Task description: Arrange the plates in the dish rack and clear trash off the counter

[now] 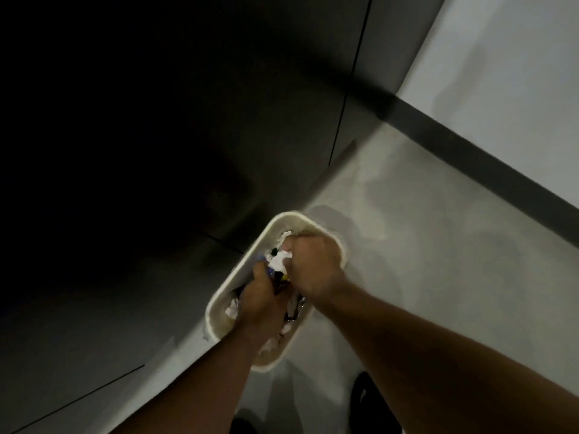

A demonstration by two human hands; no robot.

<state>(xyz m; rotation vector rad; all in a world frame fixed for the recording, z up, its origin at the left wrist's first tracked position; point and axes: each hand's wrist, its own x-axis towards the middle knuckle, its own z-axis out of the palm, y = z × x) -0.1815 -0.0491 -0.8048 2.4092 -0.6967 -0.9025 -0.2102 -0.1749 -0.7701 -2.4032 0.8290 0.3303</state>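
Down on the pale grey floor [438, 245], close against the foot of the dark cabinet fronts [188, 120], stands a cream oblong bin [219, 292], one long side running along the cabinets; it is filled nearly to the rim with trash [232, 310] (crumpled paper, scraps of foil and dark wrappers, all rather blurred). Both hands are down inside the bin, side by side and just about touching; the right hand [313, 264] sits toward the bin's far end, back uppermost, its fingers curled tight over a crumpled white paper [280, 261] that bulges out beside its knuckles and rests on the heap. The left hand [260, 296] is over the middle of the bin, nearer the cabinet-side rim, its fingers bent down into the heap where a blue and dark wrapper [268, 272] shows at their tips; whether they actually grip that wrapper or only press on it I cannot tell, since the back of the hand hides them. Both forearms reach in over the bin's near end. Beyond the bin the floor runs to a white wall [501, 73] with a dark skirting [470, 151] along its foot; a dark shoe [365, 399] rests on the floor near the bin's near end.
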